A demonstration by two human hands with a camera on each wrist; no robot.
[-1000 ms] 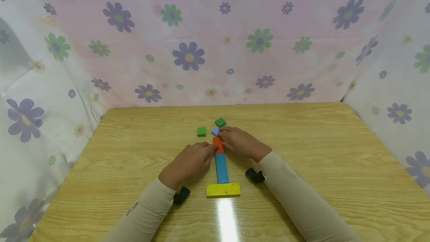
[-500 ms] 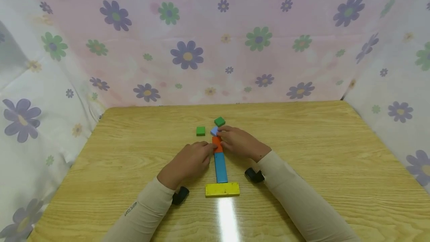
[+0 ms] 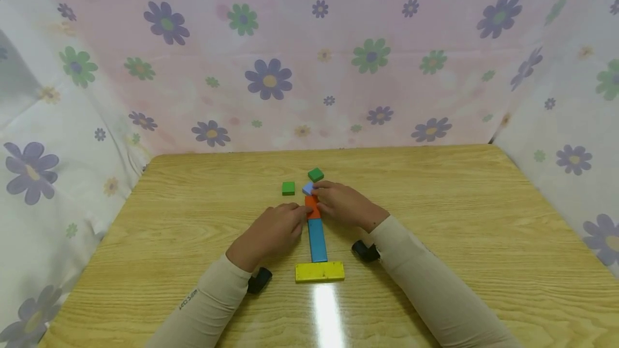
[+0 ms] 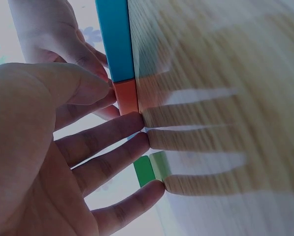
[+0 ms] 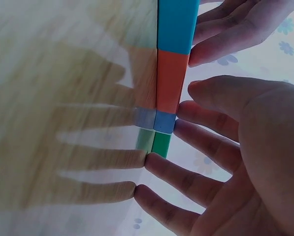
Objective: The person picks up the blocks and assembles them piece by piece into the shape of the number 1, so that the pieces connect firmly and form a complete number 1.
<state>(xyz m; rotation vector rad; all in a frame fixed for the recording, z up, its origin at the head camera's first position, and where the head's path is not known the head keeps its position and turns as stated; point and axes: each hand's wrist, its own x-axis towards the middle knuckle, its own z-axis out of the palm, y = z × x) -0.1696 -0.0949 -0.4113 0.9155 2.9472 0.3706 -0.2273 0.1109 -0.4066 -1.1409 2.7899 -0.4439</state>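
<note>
An orange block [image 3: 311, 203] lies between both hands, end to end with a longer blue block [image 3: 317, 240]. From the left, my left hand [image 3: 266, 235] touches the orange block with its fingertips, the other fingers fairly straight and resting on the table. My right hand [image 3: 349, 205] has fingertips on a small light-blue block [image 3: 307, 189] set at an angle beyond the orange one, and its thumb is near the orange block. Across the near end of the blue block lies a yellow block [image 3: 319, 272]. In the right wrist view, both right outer fingertips [image 5: 149, 160] meet the tabletop.
Two green blocks lie farther back, one left [image 3: 288, 188] and one behind the light-blue block [image 3: 316, 174]. Black wrist devices [image 3: 260, 281] sit under both sleeves. A flowered cloth [image 3: 314, 58] stands behind and beside the wooden table [image 3: 459, 203].
The view shifts slightly. Both hands and the blocks keep nearly the same places relative to each other.
</note>
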